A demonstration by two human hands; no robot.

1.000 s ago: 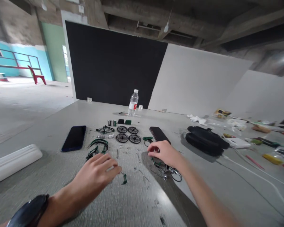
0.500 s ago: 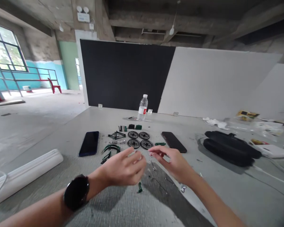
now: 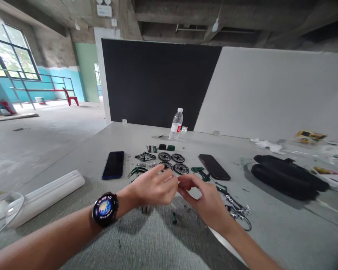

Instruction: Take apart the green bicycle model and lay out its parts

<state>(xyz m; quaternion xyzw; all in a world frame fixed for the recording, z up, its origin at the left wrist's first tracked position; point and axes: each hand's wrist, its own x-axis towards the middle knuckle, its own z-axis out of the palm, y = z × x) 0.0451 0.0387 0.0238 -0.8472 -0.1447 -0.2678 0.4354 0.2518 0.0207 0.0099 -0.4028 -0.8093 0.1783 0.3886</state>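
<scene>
My left hand [image 3: 157, 185], with a watch [image 3: 105, 209] on its wrist, is closed, its fingers curled at the middle of the table. My right hand [image 3: 205, 198] meets it with thumb and fingers pinched together. Whatever sits between the fingertips is hidden or too small to name. Just beyond the hands lie several small black spoked wheels [image 3: 181, 168], partly covered by the left hand. A miniature bicycle frame [image 3: 144, 156] and curved green mudguards [image 3: 138, 171] are to their left. A small green piece [image 3: 174, 218] rests below the hands.
Silver and black small parts [image 3: 239, 213] lie right of my right hand. Phones flank the parts: one left [image 3: 113, 165], one right [image 3: 214, 167]. A water bottle [image 3: 176, 125] stands behind. A black case [image 3: 288, 176] is at right, a white roll-shaped object [image 3: 49, 197] at left.
My hands have come together, fingertips now meeting; they were slightly apart. The view has shifted, so the table things appear farther right. The watch face has lit up.
</scene>
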